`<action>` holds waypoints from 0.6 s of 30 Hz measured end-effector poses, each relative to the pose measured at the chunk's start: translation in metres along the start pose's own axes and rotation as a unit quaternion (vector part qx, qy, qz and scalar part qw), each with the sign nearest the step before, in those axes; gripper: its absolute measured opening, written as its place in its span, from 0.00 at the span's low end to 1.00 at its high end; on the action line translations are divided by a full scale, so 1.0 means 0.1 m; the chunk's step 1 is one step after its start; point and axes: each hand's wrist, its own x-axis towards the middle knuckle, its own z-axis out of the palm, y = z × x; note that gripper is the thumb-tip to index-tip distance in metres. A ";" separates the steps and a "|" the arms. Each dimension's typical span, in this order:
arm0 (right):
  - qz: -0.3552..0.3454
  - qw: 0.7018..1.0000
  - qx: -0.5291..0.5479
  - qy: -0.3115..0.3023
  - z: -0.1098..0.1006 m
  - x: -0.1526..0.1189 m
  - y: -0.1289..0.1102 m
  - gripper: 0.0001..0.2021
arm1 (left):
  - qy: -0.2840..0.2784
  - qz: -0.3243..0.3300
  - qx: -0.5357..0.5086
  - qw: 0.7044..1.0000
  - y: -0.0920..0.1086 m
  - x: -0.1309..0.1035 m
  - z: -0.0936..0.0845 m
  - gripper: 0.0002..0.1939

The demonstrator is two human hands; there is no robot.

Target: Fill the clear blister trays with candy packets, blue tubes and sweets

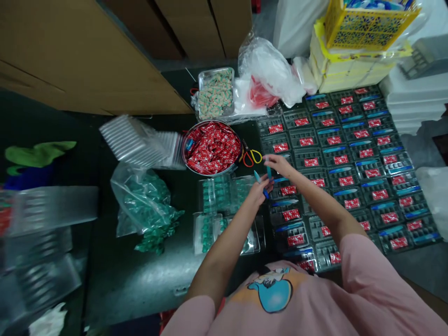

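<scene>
My left hand is closed around slim blue pen-like sticks, whose pointed ends stick out past the fingers. Just above it, my right hand pinches another blue pen-like stick between thumb and fingers. Both hands hover near the left edge of rows of clear plastic trays. Each tray visible there carries a red patterned packet, and many also have a blue stick along one side. Which kind of tool the sticks are, I cannot make out.
Red packets fill a round metal bowl, with scissors beside it. Behind stands a metal tray of small pieces. A bag of green pieces and stacked clear trays lie left. A yellow basket stands back right.
</scene>
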 end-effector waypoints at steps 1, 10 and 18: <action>-0.017 0.998 -0.032 0.043 -0.11 0.12 0.00 0.15 | -0.002 0.000 -0.008 1.000 0.00 -0.01 -0.02 0.13; -0.075 0.920 -0.377 0.078 -0.48 1.02 -0.06 0.14 | -0.026 -0.020 0.000 0.999 -0.22 -0.22 -0.30 0.16; -0.047 0.866 -0.497 -0.011 -0.30 1.16 0.11 0.14 | -0.031 -0.017 -0.012 0.999 -0.23 -0.32 -0.36 0.19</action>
